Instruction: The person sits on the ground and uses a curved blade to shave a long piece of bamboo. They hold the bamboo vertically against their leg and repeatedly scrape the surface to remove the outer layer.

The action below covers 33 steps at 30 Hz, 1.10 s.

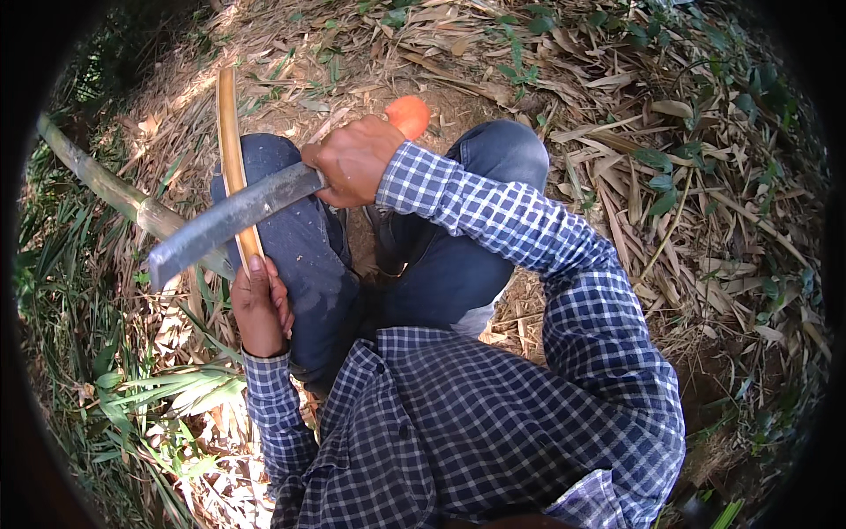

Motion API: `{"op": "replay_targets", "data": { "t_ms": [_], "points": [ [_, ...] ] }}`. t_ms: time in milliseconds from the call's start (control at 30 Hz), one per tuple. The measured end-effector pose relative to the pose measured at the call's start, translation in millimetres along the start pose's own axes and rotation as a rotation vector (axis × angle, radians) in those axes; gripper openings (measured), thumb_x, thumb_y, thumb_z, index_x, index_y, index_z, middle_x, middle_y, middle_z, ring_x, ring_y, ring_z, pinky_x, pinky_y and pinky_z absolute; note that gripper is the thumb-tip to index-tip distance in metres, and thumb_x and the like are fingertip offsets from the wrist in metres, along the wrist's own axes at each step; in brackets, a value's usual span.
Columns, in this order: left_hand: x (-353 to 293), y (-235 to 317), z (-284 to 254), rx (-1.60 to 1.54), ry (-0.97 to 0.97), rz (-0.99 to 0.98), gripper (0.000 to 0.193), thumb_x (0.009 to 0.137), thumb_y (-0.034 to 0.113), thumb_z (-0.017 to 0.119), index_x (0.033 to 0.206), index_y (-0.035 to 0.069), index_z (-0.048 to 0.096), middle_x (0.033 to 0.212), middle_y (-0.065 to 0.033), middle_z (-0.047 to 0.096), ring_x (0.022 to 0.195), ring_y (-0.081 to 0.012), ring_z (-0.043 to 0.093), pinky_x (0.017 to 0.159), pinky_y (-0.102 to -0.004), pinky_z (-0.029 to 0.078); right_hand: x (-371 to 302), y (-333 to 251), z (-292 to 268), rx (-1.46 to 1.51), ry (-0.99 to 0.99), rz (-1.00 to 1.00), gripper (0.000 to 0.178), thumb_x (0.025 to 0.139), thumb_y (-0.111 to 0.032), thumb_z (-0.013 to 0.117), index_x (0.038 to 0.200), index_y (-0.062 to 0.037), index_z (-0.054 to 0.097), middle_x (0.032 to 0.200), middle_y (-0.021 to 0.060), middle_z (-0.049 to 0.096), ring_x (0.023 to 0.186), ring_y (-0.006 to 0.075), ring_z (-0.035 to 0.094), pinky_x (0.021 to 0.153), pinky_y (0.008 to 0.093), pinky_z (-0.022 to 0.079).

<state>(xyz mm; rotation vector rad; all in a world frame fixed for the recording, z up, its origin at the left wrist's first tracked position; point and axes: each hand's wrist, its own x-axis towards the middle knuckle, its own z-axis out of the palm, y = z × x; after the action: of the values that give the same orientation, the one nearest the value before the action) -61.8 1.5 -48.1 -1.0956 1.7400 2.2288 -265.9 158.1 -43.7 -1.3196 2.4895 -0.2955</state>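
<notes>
A: What's closest in?
B: The checked shirt, then the left hand beside the left leg. It's closed on the near end of a bamboo strip, thumb laid along the top, fingers curled at the side.
A: Which way does the bamboo strip lie?
B: Forward from the left hand, its long axis running nearly straight ahead, the far end leaning slightly left. The left hand is the nearer one; the right hand sits farther forward and to the right of the strip.
A: Is the right hand free?
B: No, it's wrapped tight around the handle of a long knife, with the orange end showing past the knuckles. The blade slants left and back, crossing over the strip just ahead of the left thumb. I'd watch that crossing.
A: Are they touching?
B: Can't tell; the blade covers the spot.
A: Farther out?
B: A bamboo pole stretches off forward and left, and beyond lie dry leaves and green plants.
</notes>
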Motion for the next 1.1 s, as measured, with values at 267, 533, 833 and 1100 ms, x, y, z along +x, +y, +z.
{"op": "replay_targets", "data": {
  "t_ms": [267,533,833,1100],
  "points": [
    [-0.3,-3.9,-10.3,-0.015,-0.065,-0.017,0.039,0.104,0.044,0.043,0.088,0.009,0.050,0.054,0.0046,0.039,0.037,-0.0029,0.030,0.032,-0.0207,0.026,16.7,1.8,1.3,-0.024,0.072,0.038,0.025,0.077,-0.031,0.068,0.088,-0.0087,0.067,0.069,0.0134,0.068,0.067,0.0339,0.069,0.063,0.0479,0.054],
    [-7.9,0.2,-11.6,-0.058,-0.076,-0.049,0.036,0.106,0.039,0.040,0.088,0.009,0.050,0.054,0.0039,0.037,0.036,-0.0033,0.027,0.032,-0.0212,0.024,29.9,17.1,1.5,-0.052,0.163,0.084,0.020,0.075,-0.029,0.069,0.083,-0.0105,0.068,0.066,0.0140,0.067,0.063,0.0347,0.068,0.061,0.0480,0.054],
    [-3.3,4.3,-7.5,-0.056,-0.084,-0.059,0.035,0.106,0.037,0.040,0.089,0.008,0.050,0.053,0.0037,0.036,0.036,-0.0033,0.027,0.032,-0.0212,0.023,37.1,31.1,0.1,-0.076,0.231,0.123,0.022,0.077,-0.029,0.065,0.087,-0.0113,0.071,0.065,0.0142,0.067,0.064,0.0337,0.069,0.060,0.0474,0.055],
    [-4.6,4.6,-7.6,-0.072,-0.081,-0.060,0.035,0.106,0.037,0.041,0.088,0.009,0.050,0.053,0.0034,0.038,0.036,-0.0037,0.029,0.032,-0.0210,0.024,57.9,49.8,-3.2,-0.087,0.247,0.187,0.026,0.078,-0.030,0.065,0.092,-0.0105,0.073,0.069,0.0144,0.069,0.066,0.0333,0.069,0.064,0.0471,0.056]
  ]
}}
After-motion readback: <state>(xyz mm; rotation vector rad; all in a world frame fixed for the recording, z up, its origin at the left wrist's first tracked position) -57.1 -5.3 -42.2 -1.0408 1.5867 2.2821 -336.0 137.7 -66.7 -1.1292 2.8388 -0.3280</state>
